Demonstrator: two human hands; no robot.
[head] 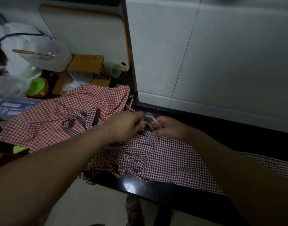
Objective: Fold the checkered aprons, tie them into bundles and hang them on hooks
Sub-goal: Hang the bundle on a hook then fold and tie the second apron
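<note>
Two checkered aprons lie on a black counter (156, 190). A red-and-white apron (58, 115) is spread crumpled at the left. A darker maroon-checked apron (153, 159) lies nearer me at the middle and hangs slightly over the counter's front edge. My left hand (125, 124) and my right hand (169, 128) meet above the dark apron's far end, both pinching a checkered strap (148, 117) that runs between them. Motion blur hides the fingertips.
A white tiled wall (221, 54) rises behind the counter. A cutting board (84, 30) with an orange rim leans at the back left. Clutter sits at the left: a clear container (47, 56), a green bowl (36, 86), a green cup (113, 69), a wooden board (86, 62), plastic bags.
</note>
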